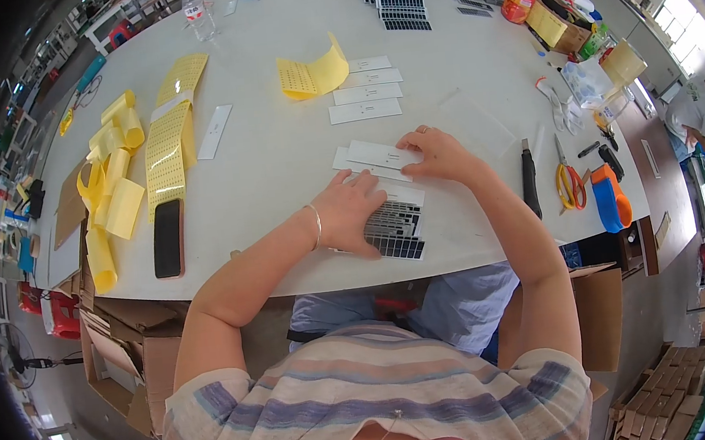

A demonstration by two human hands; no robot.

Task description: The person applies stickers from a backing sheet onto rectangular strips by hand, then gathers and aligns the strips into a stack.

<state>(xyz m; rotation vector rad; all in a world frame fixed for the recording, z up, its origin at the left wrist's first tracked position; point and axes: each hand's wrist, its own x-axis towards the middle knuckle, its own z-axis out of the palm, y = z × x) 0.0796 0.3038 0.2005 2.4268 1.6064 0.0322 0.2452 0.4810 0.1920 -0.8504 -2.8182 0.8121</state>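
Observation:
My left hand lies with spread fingers over a stack of black-and-white gridded panels near the table's front edge. My right hand touches the right end of a white strip, its fingers curved over that end. Another white strip shows partly beneath this one, and its left end sticks out. Farther back, several white strips are laid in a column. Beside their upper end is a curled yellow perforated sheet. One more white strip lies alone to the left.
A black phone rests on a long yellow sheet, beside yellow curls. On the right are a black cutter, scissors and an orange-blue tape dispenser. A bottle stands back left. A person is far right.

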